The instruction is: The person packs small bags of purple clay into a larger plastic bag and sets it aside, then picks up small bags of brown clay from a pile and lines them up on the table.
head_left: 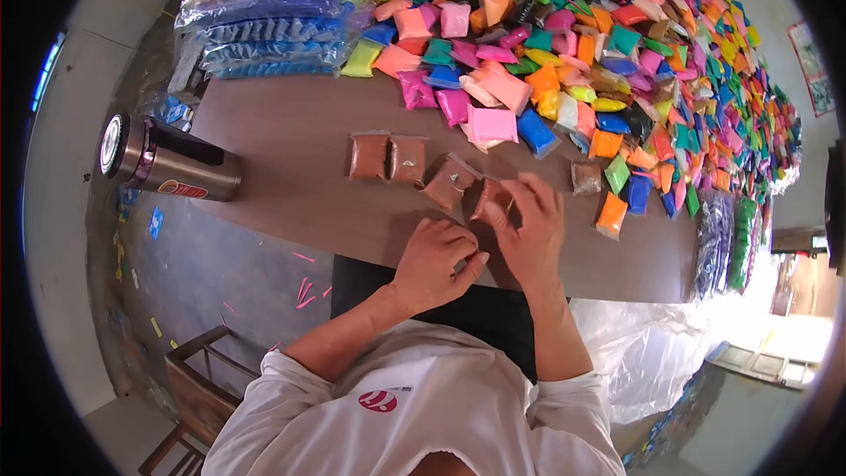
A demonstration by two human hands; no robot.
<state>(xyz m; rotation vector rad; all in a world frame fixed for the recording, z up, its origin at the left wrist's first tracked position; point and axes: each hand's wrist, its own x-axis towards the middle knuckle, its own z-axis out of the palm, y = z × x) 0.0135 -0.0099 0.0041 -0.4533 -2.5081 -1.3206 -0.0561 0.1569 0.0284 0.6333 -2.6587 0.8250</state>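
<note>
While two brown packets point(368, 157) lie side by side left of the table's point(286, 145) middle, the left hand point(434, 266) is half curled, thumb apart, over the near edge, a third packet point(448, 185) lies slanted beyond it, and the right hand point(538, 225) touches a fourth packet point(488, 201), pinched or not, one cannot tell.

And here, at the bottom of the frame, a white top point(441, 405), sleeves ending around the forearms, a round pink-red logo point(378, 401) on its front, small dark lettering beside it!
</note>
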